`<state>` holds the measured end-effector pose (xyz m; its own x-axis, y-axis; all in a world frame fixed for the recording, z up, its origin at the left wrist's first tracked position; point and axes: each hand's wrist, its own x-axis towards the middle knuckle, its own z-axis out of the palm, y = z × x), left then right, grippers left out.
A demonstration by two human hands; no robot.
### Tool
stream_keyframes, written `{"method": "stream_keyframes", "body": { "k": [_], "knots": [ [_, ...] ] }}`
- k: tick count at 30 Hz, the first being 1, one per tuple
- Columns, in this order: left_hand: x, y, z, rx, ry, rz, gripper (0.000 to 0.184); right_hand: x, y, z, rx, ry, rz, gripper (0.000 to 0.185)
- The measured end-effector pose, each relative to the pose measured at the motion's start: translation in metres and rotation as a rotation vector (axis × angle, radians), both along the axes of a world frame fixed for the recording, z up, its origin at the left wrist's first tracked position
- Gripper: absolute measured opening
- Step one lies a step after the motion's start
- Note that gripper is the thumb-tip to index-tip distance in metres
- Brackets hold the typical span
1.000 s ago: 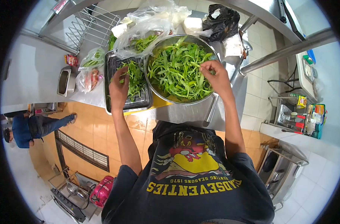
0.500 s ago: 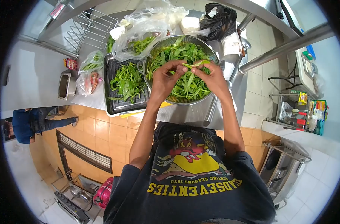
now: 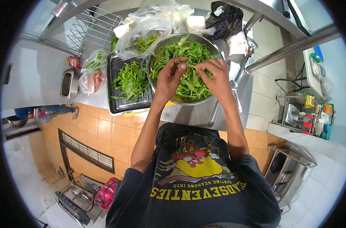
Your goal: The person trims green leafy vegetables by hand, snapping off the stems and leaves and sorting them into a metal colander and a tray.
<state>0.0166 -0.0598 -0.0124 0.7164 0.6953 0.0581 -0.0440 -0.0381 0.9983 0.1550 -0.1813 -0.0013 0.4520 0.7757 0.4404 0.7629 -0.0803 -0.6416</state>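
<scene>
A large metal mesh strainer (image 3: 156,91) on the steel table is heaped with leafy green stems (image 3: 192,88). Over the heap, my right hand (image 3: 216,75) pinches a thin green stem (image 3: 192,67) between thumb and forefinger. My left hand (image 3: 168,79) is opposite, a short gap away, its fingers curled towards the thumb; whatever it may hold is hidden. To the left, a black tray (image 3: 116,102) carries more cut greens (image 3: 131,81). Clear plastic bags (image 3: 152,28) lie behind the strainer, with greens showing beneath them.
A black plastic bag (image 3: 226,21) and a white block-shaped package (image 3: 196,24) sit at the back. A metal container (image 3: 69,83) and small bags (image 3: 91,81) are at left. A steel post (image 3: 291,55) crosses at right. Another person's leg (image 3: 60,109) shows at far left.
My hands have moved slightly apart, and the stem that spanned them is now in my right fingers. The other person at far left has moved mostly out of view.
</scene>
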Motion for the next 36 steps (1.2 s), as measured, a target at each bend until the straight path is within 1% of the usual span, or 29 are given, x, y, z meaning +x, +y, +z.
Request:
{"method": "stream_keyframes", "body": {
  "k": [3, 6, 8, 15, 21, 22, 25, 28, 31, 32, 35, 36],
  "knots": [
    [0.002, 0.000, 0.004, -0.180, -0.001, -0.036, 0.029, -0.001, 0.000, -0.004, 0.065, -0.181, -0.009, 0.011],
    [0.006, 0.004, -0.012, -0.105, -0.005, -0.040, 0.030, -0.004, 0.000, -0.009, 0.072, -0.200, -0.019, 0.012],
    [0.005, 0.004, -0.017, -0.121, -0.017, -0.039, 0.029, -0.004, -0.001, -0.009, 0.054, -0.174, -0.020, 0.012],
    [0.002, 0.010, -0.009, -0.162, 0.015, -0.043, 0.032, -0.001, 0.001, -0.008, 0.049, -0.160, -0.025, 0.012],
    [0.002, 0.018, -0.011, -0.237, 0.019, -0.129, 0.034, 0.004, 0.006, -0.007, 0.093, -0.202, -0.053, 0.010],
    [0.000, 0.018, -0.007, -0.285, 0.021, -0.165, 0.032, 0.005, 0.006, -0.007, 0.093, -0.211, -0.060, 0.010],
    [-0.003, 0.021, -0.006, -0.288, 0.038, -0.230, 0.032, 0.009, 0.007, -0.007, 0.086, -0.227, -0.091, 0.010],
    [-0.013, 0.027, -0.001, -0.337, 0.059, -0.234, 0.029, 0.018, 0.003, -0.008, 0.073, -0.216, -0.136, 0.010],
    [-0.024, 0.048, -0.006, -0.159, 0.031, -0.116, 0.029, 0.017, 0.001, -0.004, 0.073, -0.137, -0.126, 0.010],
    [-0.024, 0.056, -0.006, -0.092, 0.013, -0.025, 0.024, 0.014, 0.000, -0.004, 0.072, -0.095, -0.125, 0.011],
    [-0.021, 0.091, -0.003, 0.143, -0.058, 0.217, 0.017, 0.010, -0.001, -0.008, 0.075, -0.019, -0.115, 0.010],
    [-0.017, 0.104, -0.001, 0.223, -0.044, 0.280, 0.017, 0.009, -0.003, -0.010, 0.067, 0.004, -0.116, 0.010]
  ]
}}
